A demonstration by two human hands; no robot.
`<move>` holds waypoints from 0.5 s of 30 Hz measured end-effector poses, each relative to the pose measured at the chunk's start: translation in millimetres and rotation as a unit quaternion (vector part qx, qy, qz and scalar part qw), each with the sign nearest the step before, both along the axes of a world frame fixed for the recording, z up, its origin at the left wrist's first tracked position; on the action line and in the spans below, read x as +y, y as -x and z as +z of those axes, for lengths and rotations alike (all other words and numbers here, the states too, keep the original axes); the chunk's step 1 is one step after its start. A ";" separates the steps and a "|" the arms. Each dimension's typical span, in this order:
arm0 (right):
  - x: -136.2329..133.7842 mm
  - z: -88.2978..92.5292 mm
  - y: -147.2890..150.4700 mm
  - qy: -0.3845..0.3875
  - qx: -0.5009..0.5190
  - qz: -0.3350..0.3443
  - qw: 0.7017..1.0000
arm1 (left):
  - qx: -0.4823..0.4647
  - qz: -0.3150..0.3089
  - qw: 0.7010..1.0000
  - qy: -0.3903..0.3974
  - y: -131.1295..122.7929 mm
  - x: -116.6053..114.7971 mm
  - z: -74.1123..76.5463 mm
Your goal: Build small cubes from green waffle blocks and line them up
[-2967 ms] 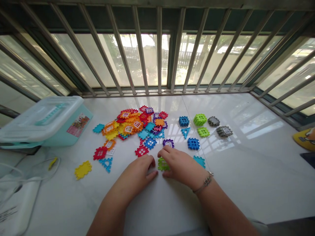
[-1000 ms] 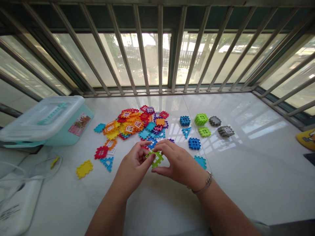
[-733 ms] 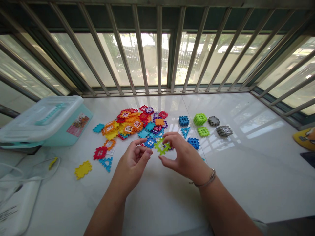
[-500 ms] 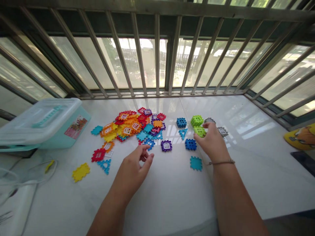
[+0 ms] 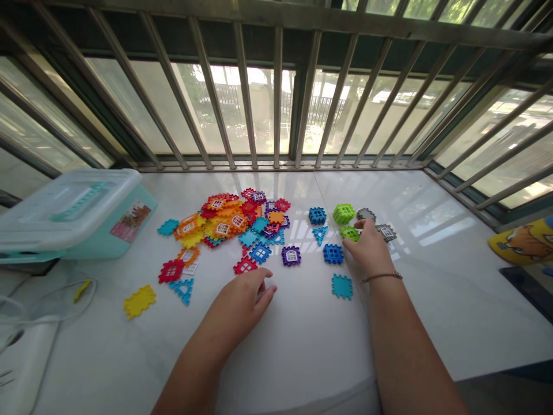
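My right hand (image 5: 370, 249) has its thumb and fingers around a lime-green building tile (image 5: 349, 233) on the table. Just behind that one stands a stack of lime-green tiles (image 5: 344, 213). Grey tiles (image 5: 386, 232) lie beside and behind the hand, partly covered by it. My left hand (image 5: 247, 291) hovers over the table with thumb and forefinger apart and nothing between them. Closest to it are a red window tile (image 5: 245, 265) and a blue window tile (image 5: 260, 252). A purple tile with a white window (image 5: 291, 255) lies between the hands.
A heap of mixed tiles (image 5: 228, 222) spreads left of centre. Blue stacks (image 5: 317, 215), (image 5: 333, 253) and a teal tile (image 5: 342, 286) sit left of my right hand. A lidded turquoise box (image 5: 82, 216) stands left; a yellow printed object (image 5: 522, 242) is at right. Metal bars line the back.
My left hand has shifted slightly right and down, uncovering the red window tile. My right hand has come slightly left and lower at the green tile, and the view has moved a little.
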State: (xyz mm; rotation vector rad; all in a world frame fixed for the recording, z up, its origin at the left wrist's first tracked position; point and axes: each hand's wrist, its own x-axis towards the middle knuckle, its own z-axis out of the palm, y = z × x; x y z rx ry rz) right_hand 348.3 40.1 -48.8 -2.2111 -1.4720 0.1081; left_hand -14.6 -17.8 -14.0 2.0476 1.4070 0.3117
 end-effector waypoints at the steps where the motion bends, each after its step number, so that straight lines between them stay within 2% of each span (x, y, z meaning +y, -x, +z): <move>1: 0.0 -0.2 -0.6 0.001 -0.001 -0.001 1.000 | 0.003 -0.001 1.000 0.002 -0.1 0.1 -0.1; 7: 0.9 2.0 2.3 -0.002 0.003 -0.003 1.000 | 0.003 -0.005 1.000 0.005 0.6 0.5 -1.4; 15: 2.7 0.7 1.7 -0.060 0.003 -0.005 0.998 | -0.015 0.003 1.000 0.002 -0.2 0.7 -0.8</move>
